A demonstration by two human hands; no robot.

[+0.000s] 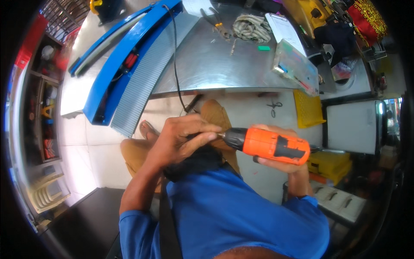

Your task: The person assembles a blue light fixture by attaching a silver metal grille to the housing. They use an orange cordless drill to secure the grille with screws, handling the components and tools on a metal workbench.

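An orange and black cordless drill [276, 146] lies across my lap area, its black chuck [235, 138] pointing left. My right hand [278, 165] is wrapped round it from below and behind. At the chuck's tip my left hand [179, 137] pinches with thumb and forefinger. A thin metal piece [221, 134] shows between those fingertips and the chuck; its kind is too small to tell. A black cable [176, 64] hangs from the bench down to behind my left hand. A long blue housing with a ribbed grey face [140, 80] rests on the bench, sticking out over its front edge.
On the steel bench [194, 71] lie pliers [219, 26], a bundle of grey cloth or rope [251, 28], a clipboard [285, 32] and a clear plastic case [295, 67]. Yellow crates [308, 108] stand right. Shelves [41, 103] line the left. Black scissors [274, 108] lie under the bench.
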